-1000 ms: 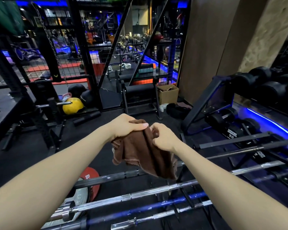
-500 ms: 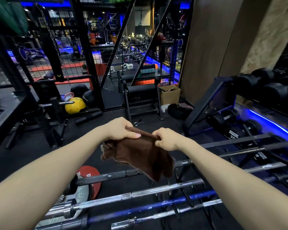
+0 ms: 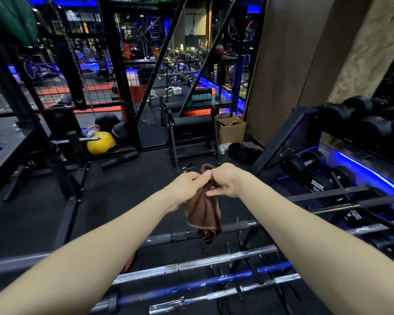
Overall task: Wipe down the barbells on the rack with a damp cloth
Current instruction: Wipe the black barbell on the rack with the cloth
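Note:
A brown cloth (image 3: 204, 212) hangs bunched from both of my hands, held out in front of me. My left hand (image 3: 187, 185) grips its upper left part and my right hand (image 3: 225, 181) pinches it right beside, the two hands touching. Below them several barbells lie across a low rack: a black bar (image 3: 168, 236) just under the cloth's lower end, a chrome bar (image 3: 191, 264), a blue bar (image 3: 191, 286) and another chrome bar (image 3: 214, 294) nearer to me. The cloth's tip hangs at the black bar; contact cannot be told.
A dumbbell rack (image 3: 350, 144) with black dumbbells and a blue light strip stands at the right. Ahead are a black padded stand (image 3: 192, 133), a cardboard box (image 3: 231, 130), a yellow ball (image 3: 100, 143) and a squat rack frame (image 3: 62, 155) at the left. Black rubber floor lies between.
My hands have drawn together, gathering the spread cloth into a narrow hanging bundle. The view has tilted down a little toward the bars.

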A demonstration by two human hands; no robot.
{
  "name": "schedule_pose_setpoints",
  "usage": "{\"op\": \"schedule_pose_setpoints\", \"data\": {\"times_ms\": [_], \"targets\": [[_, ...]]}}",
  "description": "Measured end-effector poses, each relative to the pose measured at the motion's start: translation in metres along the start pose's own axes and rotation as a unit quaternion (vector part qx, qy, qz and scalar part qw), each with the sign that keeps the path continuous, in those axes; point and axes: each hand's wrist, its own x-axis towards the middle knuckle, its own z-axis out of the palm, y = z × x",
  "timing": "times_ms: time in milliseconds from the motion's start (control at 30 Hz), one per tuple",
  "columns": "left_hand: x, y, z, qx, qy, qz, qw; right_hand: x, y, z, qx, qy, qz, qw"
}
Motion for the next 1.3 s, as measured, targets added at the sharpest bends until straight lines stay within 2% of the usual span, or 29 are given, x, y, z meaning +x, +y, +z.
{"op": "schedule_pose_setpoints", "data": {"times_ms": [67, 133, 200, 267, 367, 433, 600, 700, 767, 867, 967, 1033, 1100, 1133, 1200, 1267, 1300], "targets": [[-0.002, -0.002, -0.002, -0.010, -0.060, 0.006, 0.998, 0.004, 0.000, -0.001, 0.064, -0.002, 0.005, 0.998], [-0.001, -0.005, -0.002, 0.063, -0.079, 0.015, 0.995, 0.004, -0.002, -0.005, 0.119, 0.003, 0.013, 0.993], [0.000, -0.003, 0.003, 0.167, -0.026, 0.027, 0.985, 0.003, -0.005, -0.011, 0.145, 0.002, 0.010, 0.989], [-0.001, 0.004, 0.006, 0.188, 0.024, 0.044, 0.981, 0.001, -0.003, -0.021, 0.177, -0.046, 0.000, 0.983], [0.000, 0.012, -0.005, 0.006, 0.029, 0.009, 1.000, 0.003, 0.012, -0.044, 0.135, -0.150, -0.036, 0.979], [-0.002, 0.016, -0.016, -0.113, 0.009, -0.040, 0.993, 0.011, 0.028, -0.053, 0.096, -0.166, -0.072, 0.979], [0.000, 0.011, -0.032, -0.249, -0.040, -0.051, 0.966, 0.018, 0.060, -0.038, 0.012, -0.259, -0.110, 0.960], [0.001, 0.001, -0.044, -0.269, -0.037, -0.059, 0.961, 0.018, 0.062, -0.038, 0.068, -0.254, -0.099, 0.960], [-0.003, -0.006, -0.052, -0.249, -0.047, -0.077, 0.964, 0.019, 0.059, -0.040, 0.089, -0.212, -0.090, 0.969], [-0.009, -0.014, -0.057, -0.272, -0.089, -0.113, 0.951, 0.020, 0.056, -0.035, 0.088, -0.149, -0.078, 0.982], [-0.008, -0.023, -0.053, -0.300, -0.109, -0.150, 0.936, 0.024, 0.058, -0.031, 0.075, -0.146, -0.061, 0.984], [-0.003, -0.029, -0.049, -0.259, -0.086, -0.144, 0.951, 0.023, 0.060, -0.032, 0.046, -0.178, -0.041, 0.982], [0.001, -0.034, -0.043, -0.217, -0.009, -0.106, 0.970, 0.022, 0.059, -0.032, 0.016, -0.183, -0.016, 0.983], [0.003, -0.035, -0.040, -0.184, 0.036, -0.072, 0.980, 0.024, 0.058, -0.030, 0.011, -0.165, -0.003, 0.986], [0.003, -0.034, -0.034, -0.038, 0.112, 0.038, 0.992, 0.027, 0.053, -0.025, 0.026, -0.120, 0.022, 0.992], [0.002, -0.034, -0.025, 0.101, 0.130, 0.133, 0.977, 0.029, 0.045, -0.019, 0.077, -0.092, 0.049, 0.992], [0.003, -0.036, -0.021, 0.125, 0.109, 0.158, 0.973, 0.027, 0.040, -0.016, 0.119, -0.082, 0.059, 0.988]]}}
